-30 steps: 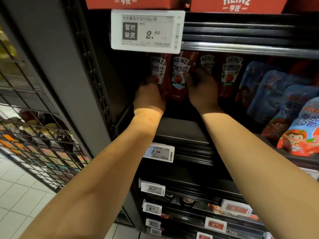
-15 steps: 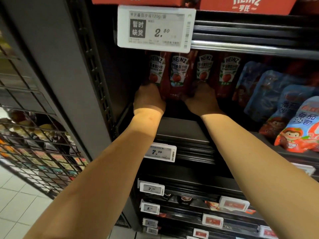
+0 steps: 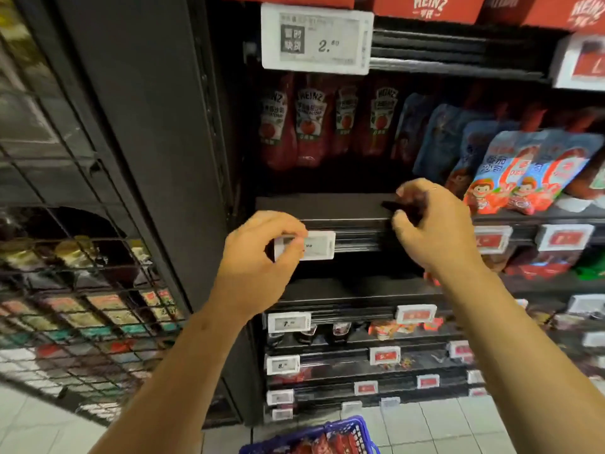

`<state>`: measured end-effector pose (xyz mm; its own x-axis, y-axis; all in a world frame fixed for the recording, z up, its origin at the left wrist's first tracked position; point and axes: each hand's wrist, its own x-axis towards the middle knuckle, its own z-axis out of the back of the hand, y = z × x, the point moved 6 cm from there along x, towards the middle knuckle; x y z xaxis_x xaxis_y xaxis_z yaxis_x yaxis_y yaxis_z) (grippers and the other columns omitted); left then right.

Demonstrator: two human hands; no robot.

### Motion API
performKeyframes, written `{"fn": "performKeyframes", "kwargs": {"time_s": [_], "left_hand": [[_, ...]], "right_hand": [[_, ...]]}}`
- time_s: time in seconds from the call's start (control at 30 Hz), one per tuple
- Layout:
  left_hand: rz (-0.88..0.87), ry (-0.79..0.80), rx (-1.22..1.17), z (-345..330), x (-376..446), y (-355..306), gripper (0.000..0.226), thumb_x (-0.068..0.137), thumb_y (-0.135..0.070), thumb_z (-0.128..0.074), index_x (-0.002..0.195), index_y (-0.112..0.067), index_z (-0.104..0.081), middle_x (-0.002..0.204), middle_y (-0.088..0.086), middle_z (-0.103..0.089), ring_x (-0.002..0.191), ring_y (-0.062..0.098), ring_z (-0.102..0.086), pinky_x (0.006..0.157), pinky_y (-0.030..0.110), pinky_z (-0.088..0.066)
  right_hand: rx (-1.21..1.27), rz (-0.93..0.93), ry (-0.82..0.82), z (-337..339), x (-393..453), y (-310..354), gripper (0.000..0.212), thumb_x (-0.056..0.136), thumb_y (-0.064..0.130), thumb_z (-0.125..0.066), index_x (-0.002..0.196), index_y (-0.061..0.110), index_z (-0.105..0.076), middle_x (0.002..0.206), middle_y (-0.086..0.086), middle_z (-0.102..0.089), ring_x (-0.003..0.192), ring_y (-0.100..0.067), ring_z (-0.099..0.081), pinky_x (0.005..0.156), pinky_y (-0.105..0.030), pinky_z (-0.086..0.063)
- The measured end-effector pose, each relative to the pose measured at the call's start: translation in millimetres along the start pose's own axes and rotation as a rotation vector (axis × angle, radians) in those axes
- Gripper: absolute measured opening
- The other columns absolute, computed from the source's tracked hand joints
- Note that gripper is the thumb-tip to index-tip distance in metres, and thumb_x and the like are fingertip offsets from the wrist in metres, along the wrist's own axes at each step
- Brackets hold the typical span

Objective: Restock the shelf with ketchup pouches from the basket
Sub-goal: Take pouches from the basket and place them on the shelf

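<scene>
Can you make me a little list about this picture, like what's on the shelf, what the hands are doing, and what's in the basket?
Place: shop shelf
On the shelf: four red ketchup pouches standing in a row, blue cartoon pouches to their right
Price tag above: reads 2.80
Left hand: holds nothing, fingers loosely curled, in front of a small price tag
Right hand: holds nothing, fingers curled, near the shelf edge
Basket: blue, on the floor below, red packs inside
</scene>
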<state>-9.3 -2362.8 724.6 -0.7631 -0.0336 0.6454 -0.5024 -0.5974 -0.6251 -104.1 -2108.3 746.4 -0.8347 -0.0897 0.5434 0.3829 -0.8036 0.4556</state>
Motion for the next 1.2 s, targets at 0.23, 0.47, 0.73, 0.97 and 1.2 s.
{"fn": "performKeyframes", "kwargs": {"time_s": [0.23, 0.47, 0.73, 0.97, 1.2], "left_hand": [[0.267, 0.109, -0.007, -6.3, -110.7, 59.4, 0.021, 0.091, -0.008, -0.07, 0.101, -0.026, -0.069, 0.106, -0.014, -0.067, 0.098, 0.005, -0.067, 0.084, 0.019, -0.054], [0.643, 0.318, 0.14, -65.0, -226.5, 109.6, 0.024, 0.09, -0.009, -0.073, 0.112, -0.013, -0.066, 0.103, -0.003, -0.069, 0.095, 0.014, -0.069, 0.087, 0.019, -0.054], [1.068, 0.452, 0.26, -123.5, -386.0, 82.5, 0.018, 0.089, -0.007, -0.069, 0.107, -0.007, -0.068, 0.1, -0.002, -0.062, 0.081, 0.007, -0.057, 0.062, 0.004, -0.038], [1.288, 0.627, 0.297, -164.1, -515.5, 72.0, 0.013, 0.087, -0.008, -0.067, 0.099, -0.005, -0.072, 0.107, 0.01, -0.07, 0.102, 0.027, -0.065, 0.083, 0.029, -0.049], [1.467, 0.818, 0.292, -214.7, -629.0, 113.2, 0.022, 0.088, -0.02, -0.068, 0.11, -0.018, -0.066, 0.115, 0.002, -0.069, 0.1, 0.02, -0.062, 0.081, 0.027, -0.046]], "right_hand": [[0.009, -0.054, 0.032, 15.0, -147.1, -66.9, 0.027, 0.078, 0.019, -0.064, 0.105, 0.013, -0.066, 0.096, 0.007, -0.056, 0.094, -0.007, -0.048, 0.083, -0.013, -0.035], [0.158, -0.424, 0.447, -45.3, -250.4, -145.5, 0.032, 0.081, 0.017, -0.078, 0.11, 0.014, -0.064, 0.102, -0.003, -0.067, 0.092, -0.022, -0.064, 0.087, -0.036, -0.051], [0.256, -0.697, 0.708, -83.2, -400.5, -225.7, 0.013, 0.082, 0.018, -0.075, 0.083, 0.016, -0.062, 0.086, 0.01, -0.069, 0.08, -0.015, -0.066, 0.074, -0.024, -0.048], [0.174, -0.773, 1.091, -100.9, -521.7, -262.6, 0.016, 0.083, 0.023, -0.075, 0.098, 0.021, -0.069, 0.096, -0.001, -0.073, 0.081, -0.021, -0.066, 0.077, -0.035, -0.058], [0.07, -0.887, 1.249, -143.8, -603.5, -292.1, 0.014, 0.084, 0.023, -0.071, 0.096, 0.025, -0.066, 0.085, 0.012, -0.07, 0.072, -0.003, -0.062, 0.06, -0.015, -0.041]]}}
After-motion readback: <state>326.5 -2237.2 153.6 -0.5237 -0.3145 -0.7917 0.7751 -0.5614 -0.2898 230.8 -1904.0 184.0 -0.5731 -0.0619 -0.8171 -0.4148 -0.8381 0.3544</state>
